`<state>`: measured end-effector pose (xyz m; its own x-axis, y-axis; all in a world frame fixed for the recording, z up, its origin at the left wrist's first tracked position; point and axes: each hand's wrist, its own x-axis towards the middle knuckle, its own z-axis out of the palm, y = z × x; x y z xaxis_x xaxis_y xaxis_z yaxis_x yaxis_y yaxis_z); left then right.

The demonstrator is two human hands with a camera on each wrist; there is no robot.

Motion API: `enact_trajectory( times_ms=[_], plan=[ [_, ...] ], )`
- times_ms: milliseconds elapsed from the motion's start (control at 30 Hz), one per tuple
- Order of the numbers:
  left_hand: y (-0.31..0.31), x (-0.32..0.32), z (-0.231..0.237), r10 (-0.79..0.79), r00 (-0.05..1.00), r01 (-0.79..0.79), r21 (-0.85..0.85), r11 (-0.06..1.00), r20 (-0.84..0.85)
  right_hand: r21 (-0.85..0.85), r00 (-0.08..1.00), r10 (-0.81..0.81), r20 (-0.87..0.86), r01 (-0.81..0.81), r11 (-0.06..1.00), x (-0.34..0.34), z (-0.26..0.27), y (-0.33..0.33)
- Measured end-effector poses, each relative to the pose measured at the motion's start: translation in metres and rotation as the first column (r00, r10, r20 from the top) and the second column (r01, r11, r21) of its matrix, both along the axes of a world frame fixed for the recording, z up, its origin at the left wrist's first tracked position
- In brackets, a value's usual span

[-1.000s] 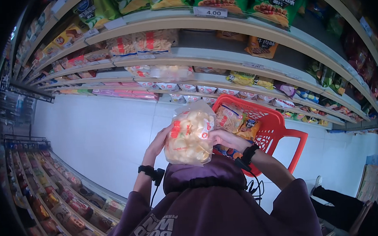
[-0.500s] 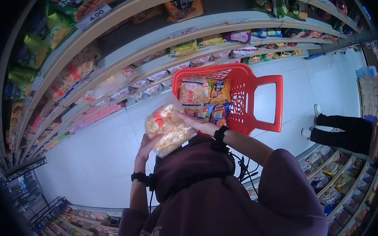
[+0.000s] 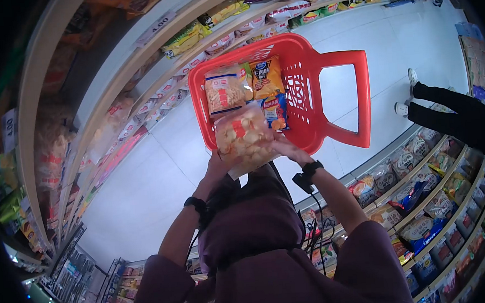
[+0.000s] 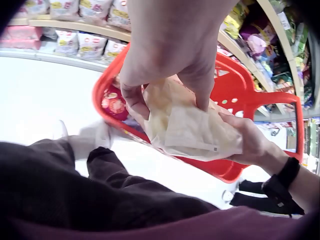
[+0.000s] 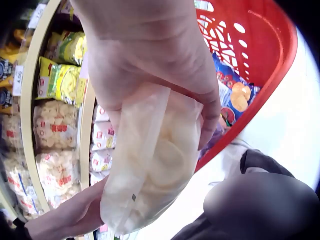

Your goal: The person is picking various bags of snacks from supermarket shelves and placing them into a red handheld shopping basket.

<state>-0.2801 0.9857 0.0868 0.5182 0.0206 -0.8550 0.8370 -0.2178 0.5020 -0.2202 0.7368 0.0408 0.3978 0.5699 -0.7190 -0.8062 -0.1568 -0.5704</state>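
Clear bag of pale puffs [image 3: 242, 132] has shifted from outside the red basket [image 3: 343, 61] half a second ago to over its near side, and the basket sits higher in my head view. Red print on the bag; it leans in toward the goods inside. Can't tell if it touches the rim. My left hand [image 3: 220, 167] grips it, thumb and fingers bent over opposite sides. My right hand [image 3: 288, 148] grips the other end, fingers wrapped round one edge.

Inside basket, just beyond the bag: a stick-snack bag [image 3: 224, 94] with a blue strip, an orange chip bag [image 3: 267, 78] to its right, a blue chip bag [image 3: 274, 112] below the orange one. Basket handle points right.

Black wristbands on both my wrists; purple shirt [image 3: 255, 273] below. White tile floor [image 3: 139, 183] to the left. Shelf edge [image 5: 28, 120] with a 4.00 price tag [image 5: 18, 80] and yellow-green snack bags [image 5: 62, 82] in right wrist view. Low shelves of packs at lower right; beyond the handle, a person in black trousers [image 3: 451, 113] and light shoes.
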Motion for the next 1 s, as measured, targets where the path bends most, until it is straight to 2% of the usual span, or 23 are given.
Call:
enact_trajectory(
  times_ms=[33, 133, 167, 200, 233, 267, 300, 333, 367, 400, 433, 467, 533, 567, 667, 700, 800, 833, 900, 967, 1000],
  plan=[
    [-0.002, 0.012, -0.005, -0.039, 0.999, 0.039, -0.017, 0.999, 0.023, -0.042, 0.997, -0.066, 0.030, 0.067, 0.997, 0.010, -0.002, -0.010],
    [-0.012, 0.059, -0.039, -0.065, 0.961, 0.095, -0.102, 0.990, 0.270, -0.093, 0.957, -0.274, 0.098, 0.283, 0.955, 0.050, -0.013, -0.026],
    [-0.016, 0.077, -0.057, -0.155, 0.922, 0.153, 0.033, 0.988, 0.355, -0.112, 0.945, -0.291, 0.146, 0.308, 0.945, 0.067, -0.013, -0.026],
    [-0.021, 0.096, -0.076, -0.254, 0.869, 0.200, 0.168, 0.965, 0.424, -0.152, 0.951, -0.267, 0.157, 0.291, 0.945, 0.086, -0.014, -0.028],
    [-0.034, 0.121, -0.079, -0.240, 0.863, 0.185, 0.165, 0.969, 0.445, -0.218, 0.948, -0.174, 0.267, 0.236, 0.947, 0.094, -0.048, -0.034],
    [-0.043, 0.139, -0.086, -0.226, 0.860, 0.169, 0.163, 0.972, 0.458, -0.250, 0.922, -0.135, 0.362, 0.235, 0.939, 0.108, -0.062, -0.033],
    [-0.045, 0.147, -0.111, -0.302, 0.845, 0.241, 0.189, 0.952, 0.442, -0.420, 0.829, 0.065, 0.556, 0.213, 0.882, 0.114, -0.101, -0.038],
    [-0.046, 0.154, -0.140, -0.374, 0.825, 0.310, 0.215, 0.926, 0.424, -0.819, 0.673, 0.611, 0.417, -0.012, 0.573, 0.129, -0.118, -0.040],
    [-0.042, 0.154, -0.171, -0.526, 0.731, 0.433, 0.301, 0.850, 0.434, -0.868, 0.426, 0.757, 0.496, 0.231, 0.439, 0.121, -0.162, -0.043],
    [-0.042, 0.153, -0.187, -0.673, 0.658, 0.555, 0.386, 0.737, 0.339, -0.788, 0.440, 0.655, 0.614, 0.295, 0.540, 0.127, -0.155, -0.035],
    [-0.046, 0.152, -0.189, -0.686, 0.660, 0.576, 0.379, 0.724, 0.308, -0.727, 0.458, 0.574, 0.679, 0.313, 0.610, 0.131, -0.146, -0.023],
    [-0.049, 0.150, -0.189, -0.698, 0.661, 0.596, 0.372, 0.711, 0.275, -0.759, 0.380, 0.658, 0.651, 0.290, 0.583, 0.133, -0.135, -0.015],
    [-0.045, 0.137, -0.196, -0.603, 0.733, 0.538, 0.274, 0.797, 0.314, -0.812, 0.202, 0.793, 0.575, 0.259, 0.523, 0.130, -0.121, -0.004],
    [-0.045, 0.134, -0.197, -0.552, 0.763, 0.503, 0.226, 0.834, 0.337, -0.863, 0.152, 0.856, 0.494, 0.203, 0.462, 0.125, -0.127, -0.004],
    [-0.024, 0.112, -0.201, -0.598, 0.684, 0.504, 0.322, 0.801, 0.417, -0.926, 0.178, 0.908, 0.378, 0.082, 0.369, 0.118, -0.133, -0.004],
    [-0.022, 0.113, -0.191, -0.648, 0.643, 0.509, 0.403, 0.760, 0.408, -0.932, 0.155, 0.919, 0.363, 0.088, 0.353, 0.119, -0.145, -0.008],
    [-0.020, 0.136, -0.183, -0.641, 0.654, 0.547, 0.334, 0.767, 0.401, -0.942, 0.134, 0.932, 0.336, 0.075, 0.328, 0.127, -0.175, -0.018],
    [-0.022, 0.144, -0.184, -0.671, 0.581, 0.535, 0.406, 0.741, 0.460, -0.879, 0.134, 0.869, 0.476, 0.120, 0.462, 0.128, -0.184, -0.023],
    [-0.032, 0.170, -0.194, -0.726, 0.412, 0.480, 0.546, 0.687, 0.551, -0.882, 0.144, 0.870, 0.471, 0.094, 0.462, 0.126, -0.190, -0.027],
    [-0.042, 0.190, -0.208, -0.756, 0.339, 0.462, 0.601, 0.652, 0.559, -0.884, 0.156, 0.871, 0.467, 0.056, 0.464, 0.132, -0.178, -0.027],
    [-0.046, 0.200, -0.213, -0.771, 0.299, 0.446, 0.632, 0.634, 0.562, -0.900, 0.128, 0.891, 0.436, 0.053, 0.432, 0.136, -0.168, -0.027]
  ],
)
